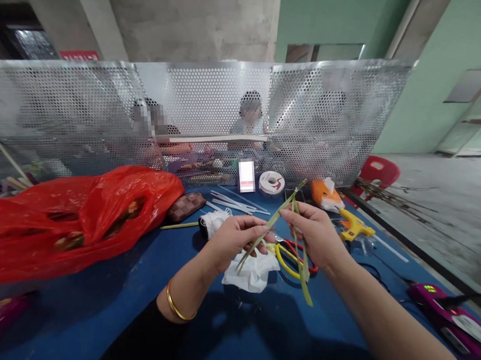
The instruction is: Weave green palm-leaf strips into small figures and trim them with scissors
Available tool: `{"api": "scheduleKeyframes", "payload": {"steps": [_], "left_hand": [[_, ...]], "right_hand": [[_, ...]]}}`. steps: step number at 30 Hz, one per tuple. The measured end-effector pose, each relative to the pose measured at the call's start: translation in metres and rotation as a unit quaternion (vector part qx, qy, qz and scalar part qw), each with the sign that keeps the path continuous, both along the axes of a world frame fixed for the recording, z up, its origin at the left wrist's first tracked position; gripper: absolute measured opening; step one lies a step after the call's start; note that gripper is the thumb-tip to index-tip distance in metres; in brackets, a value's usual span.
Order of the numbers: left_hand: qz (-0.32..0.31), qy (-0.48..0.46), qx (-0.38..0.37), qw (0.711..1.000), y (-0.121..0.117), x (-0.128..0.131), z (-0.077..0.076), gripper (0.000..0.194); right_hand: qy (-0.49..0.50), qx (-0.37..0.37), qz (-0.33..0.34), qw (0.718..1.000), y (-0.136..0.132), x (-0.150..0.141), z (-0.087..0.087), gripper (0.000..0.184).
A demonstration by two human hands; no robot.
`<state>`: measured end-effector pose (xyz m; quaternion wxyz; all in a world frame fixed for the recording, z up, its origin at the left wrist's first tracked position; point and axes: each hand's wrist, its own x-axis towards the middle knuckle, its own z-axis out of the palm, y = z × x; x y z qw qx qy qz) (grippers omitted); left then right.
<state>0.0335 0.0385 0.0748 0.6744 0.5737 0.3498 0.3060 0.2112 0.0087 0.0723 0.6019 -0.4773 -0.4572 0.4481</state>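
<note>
My left hand [246, 234] is closed, pinching a long green leaf strip [276, 216] that slants up to the right. Near the strip's upper end, my right hand [308, 227] pinches it too, and another green leaf strip [305, 290] dangles below those fingers. Both hands are raised over the blue table. Beneath them lie a crumpled white tissue [252, 274] and scissors [288, 261] with yellow handles. Red handles of another tool [308, 260] show beside the scissors, partly hidden behind the hanging strip.
A red plastic bag [104, 210] fills the table's left side. White sticks [239, 202], a white spool [271, 183], a checkered pouch [187, 206] and a yellow glue gun [354, 224] lie around. A purple power strip [456, 319] is right. Perforated metal panels [219, 105] separate me from people opposite.
</note>
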Motion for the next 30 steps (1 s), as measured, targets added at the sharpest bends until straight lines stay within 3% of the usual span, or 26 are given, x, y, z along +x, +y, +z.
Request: {"api": "scheduleKeyframes", "payload": {"steps": [7,12,16,21,24,27,30], "left_hand": [[-0.033,0.001,0.017,0.999,0.006,-0.007,-0.002,0.021],[-0.051,-0.002,0.015,0.999,0.003,-0.007,0.001,0.019],[-0.023,0.000,0.031,0.999,0.000,0.000,0.001,0.019],[0.016,0.011,0.115,0.993,0.001,0.007,-0.005,0.019],[0.055,0.024,0.165,0.984,0.002,0.008,-0.008,0.036],[0.085,0.062,0.244,0.964,0.001,0.006,-0.009,0.051],[0.078,0.104,0.291,0.948,0.001,0.004,-0.008,0.042]], "right_hand": [[0.016,0.026,-0.044,0.999,0.003,0.016,0.008,0.027],[0.024,0.021,-0.035,0.999,0.003,0.018,0.008,0.028],[0.004,0.009,-0.013,1.000,0.001,0.012,0.007,0.026],[-0.056,-0.007,0.054,0.997,-0.002,0.000,0.002,0.021],[-0.079,-0.013,0.087,0.993,-0.002,-0.006,-0.005,0.021],[-0.080,-0.014,0.097,0.992,-0.002,-0.008,-0.008,0.023],[-0.081,0.002,0.075,0.994,-0.002,-0.007,-0.006,0.029]]}}
